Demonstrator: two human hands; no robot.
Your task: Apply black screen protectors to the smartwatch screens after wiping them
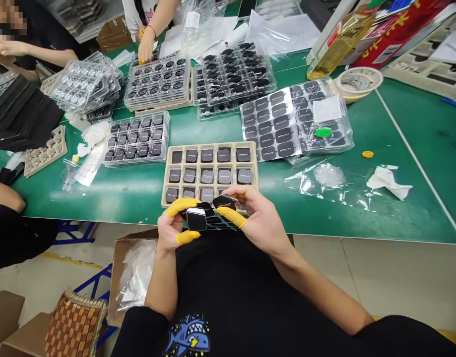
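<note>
A square black-faced piece [197,219] is pinched between the left hand's [168,228] thumb and finger; the right hand [263,220], just beside, pinches a dark printed label [225,202]. Beyond both lies a beige compartment tray [182,165]; farther right, label sheets [269,124]; farther left, a clear blister tray [165,141].

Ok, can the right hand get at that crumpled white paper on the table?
Probably yes: the crumpled white paper lies uncovered on the green table, to the right of the right hand, with only low clear plastic between. The hand may first need to release the black lettered piece.
</note>
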